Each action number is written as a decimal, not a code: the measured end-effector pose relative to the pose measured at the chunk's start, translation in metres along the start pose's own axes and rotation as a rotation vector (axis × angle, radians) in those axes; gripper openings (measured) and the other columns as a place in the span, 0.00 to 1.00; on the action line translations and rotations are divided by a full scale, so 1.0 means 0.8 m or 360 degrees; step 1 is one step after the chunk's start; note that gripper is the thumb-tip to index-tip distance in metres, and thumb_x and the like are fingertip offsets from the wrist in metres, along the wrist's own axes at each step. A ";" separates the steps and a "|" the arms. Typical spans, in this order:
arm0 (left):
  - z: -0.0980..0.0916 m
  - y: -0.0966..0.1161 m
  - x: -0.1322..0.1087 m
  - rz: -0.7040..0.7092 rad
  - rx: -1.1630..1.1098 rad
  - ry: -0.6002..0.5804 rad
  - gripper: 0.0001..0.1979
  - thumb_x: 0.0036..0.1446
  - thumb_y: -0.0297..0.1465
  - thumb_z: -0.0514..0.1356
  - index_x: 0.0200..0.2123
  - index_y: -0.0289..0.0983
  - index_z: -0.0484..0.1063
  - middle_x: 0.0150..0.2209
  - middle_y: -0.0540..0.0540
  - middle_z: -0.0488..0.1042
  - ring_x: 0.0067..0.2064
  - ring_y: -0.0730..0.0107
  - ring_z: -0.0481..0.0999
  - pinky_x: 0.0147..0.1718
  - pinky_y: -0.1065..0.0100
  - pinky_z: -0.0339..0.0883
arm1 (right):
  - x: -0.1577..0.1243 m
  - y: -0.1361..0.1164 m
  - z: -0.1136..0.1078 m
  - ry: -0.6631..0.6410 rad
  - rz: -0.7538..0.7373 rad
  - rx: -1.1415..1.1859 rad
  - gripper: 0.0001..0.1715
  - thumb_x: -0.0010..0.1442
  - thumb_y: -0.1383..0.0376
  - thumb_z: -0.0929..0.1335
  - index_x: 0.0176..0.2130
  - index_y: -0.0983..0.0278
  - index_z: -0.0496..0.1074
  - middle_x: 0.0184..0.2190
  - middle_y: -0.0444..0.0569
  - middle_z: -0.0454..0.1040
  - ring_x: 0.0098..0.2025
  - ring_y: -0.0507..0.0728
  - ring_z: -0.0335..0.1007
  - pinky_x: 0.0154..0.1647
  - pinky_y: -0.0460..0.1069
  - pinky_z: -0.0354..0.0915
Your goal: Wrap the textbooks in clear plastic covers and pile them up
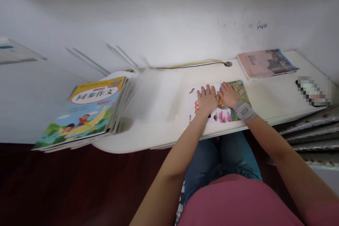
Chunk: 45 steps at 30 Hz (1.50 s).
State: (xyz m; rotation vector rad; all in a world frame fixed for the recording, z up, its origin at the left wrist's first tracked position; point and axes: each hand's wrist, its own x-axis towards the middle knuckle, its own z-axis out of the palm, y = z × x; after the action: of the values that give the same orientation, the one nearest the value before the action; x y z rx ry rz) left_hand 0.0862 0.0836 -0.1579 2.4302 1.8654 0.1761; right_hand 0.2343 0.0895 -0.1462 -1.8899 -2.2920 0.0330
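Note:
A book (190, 104) with a white and illustrated cover lies flat on the desk in front of me. Resting on its cover, my left hand (208, 99) has its fingers spread. Close beside it, my right hand (229, 94) lies flat near the book's green illustrated end, fingers stretched out. A grey band (245, 111) is around my right wrist. The two hands almost touch, and they hide the middle of the cover. Neither hand grips anything.
On the left a tall stack of books (87, 107) stands at the white desk's (127, 141) end. Pink-covered books (265, 64) lie at the back right, near a blurred-out phone (313, 91). A yellow cable (196, 63) runs along the wall into a round hole (228, 64).

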 end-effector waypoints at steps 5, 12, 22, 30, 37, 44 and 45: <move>-0.003 -0.039 0.004 -0.0085 -0.0060 -0.0016 0.29 0.65 0.41 0.37 0.66 0.41 0.53 0.68 0.44 0.51 0.68 0.53 0.49 0.62 0.51 0.44 | -0.010 0.036 0.018 -0.0056 0.0151 -0.0034 0.36 0.66 0.50 0.52 0.65 0.65 0.55 0.68 0.57 0.49 0.68 0.67 0.44 0.63 0.65 0.46; -0.006 -0.032 0.006 -0.0258 -0.0029 0.0076 0.29 0.64 0.41 0.39 0.65 0.36 0.55 0.67 0.36 0.52 0.67 0.44 0.48 0.60 0.42 0.44 | -0.009 0.050 0.015 -0.0012 0.0245 -0.0046 0.37 0.65 0.50 0.54 0.64 0.68 0.55 0.67 0.59 0.51 0.67 0.67 0.45 0.62 0.62 0.49; 0.003 0.004 0.017 0.0191 -0.0071 -0.0054 0.31 0.64 0.46 0.36 0.67 0.42 0.50 0.69 0.43 0.47 0.68 0.41 0.43 0.60 0.36 0.39 | -0.012 0.034 0.001 0.0094 0.0162 -0.0230 0.30 0.66 0.57 0.56 0.61 0.69 0.61 0.65 0.62 0.54 0.67 0.69 0.46 0.62 0.68 0.44; 0.006 -0.005 0.014 0.0238 0.0016 -0.0069 0.33 0.61 0.38 0.43 0.68 0.38 0.44 0.69 0.42 0.47 0.68 0.45 0.42 0.62 0.40 0.39 | 0.027 -0.030 0.016 -0.0030 -0.0341 0.0214 0.31 0.69 0.56 0.50 0.62 0.68 0.60 0.64 0.56 0.58 0.67 0.60 0.49 0.64 0.58 0.48; 0.004 -0.011 0.015 0.0211 -0.0031 -0.0008 0.30 0.63 0.37 0.42 0.67 0.39 0.49 0.67 0.44 0.52 0.67 0.50 0.48 0.62 0.43 0.44 | 0.021 -0.011 0.029 0.0046 -0.0401 0.0135 0.35 0.68 0.52 0.51 0.64 0.70 0.57 0.65 0.56 0.57 0.66 0.60 0.50 0.66 0.56 0.46; 0.000 -0.043 0.014 -0.0010 -0.0043 0.0037 0.31 0.65 0.46 0.39 0.65 0.38 0.54 0.67 0.41 0.53 0.67 0.52 0.51 0.63 0.51 0.45 | 0.018 0.007 0.034 0.0000 -0.0430 -0.0051 0.33 0.67 0.52 0.54 0.64 0.65 0.58 0.66 0.56 0.53 0.67 0.64 0.48 0.64 0.61 0.48; -0.001 -0.049 0.013 -0.0050 -0.0030 0.0026 0.32 0.64 0.47 0.39 0.65 0.40 0.54 0.67 0.42 0.52 0.67 0.50 0.50 0.63 0.50 0.45 | 0.017 0.011 0.034 0.0003 -0.0420 -0.0066 0.33 0.67 0.52 0.54 0.64 0.65 0.58 0.66 0.56 0.54 0.67 0.65 0.48 0.63 0.61 0.49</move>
State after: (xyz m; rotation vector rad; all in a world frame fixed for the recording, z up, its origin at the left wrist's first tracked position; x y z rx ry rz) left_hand 0.0512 0.1038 -0.1617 2.3932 1.8983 0.2116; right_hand 0.2369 0.1070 -0.1723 -1.5877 -2.5383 -0.0499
